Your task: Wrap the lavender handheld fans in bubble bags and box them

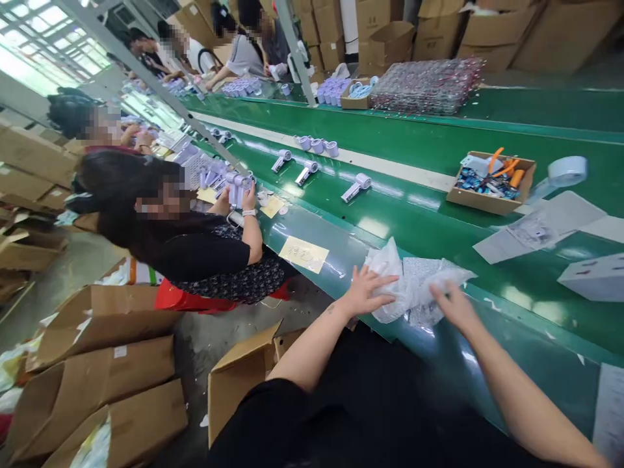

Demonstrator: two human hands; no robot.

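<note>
A bundle of translucent white plastic wrapping [390, 286], with a bubble-wrap section [423, 276] at its right, lies on the green bench in front of me. My left hand [368, 292] rests flat on the wrapping's left part, its fingers spread. At the right end, my right hand [455, 305] touches the bubble wrap with fingers stretched out, somewhat blurred by motion. What the wrapping contains, if anything, I cannot make out. A yellow paper with handwriting [303, 254] lies left of the bundle.
Small handheld fans [358, 187] lie along the green belt. Beyond the bundle stands a box of tools and parts [492, 185], near a tape roll [568, 170] and white cartons [595, 278]. A co-worker [205, 240] sits at my left; open cardboard boxes [244, 377] stand below.
</note>
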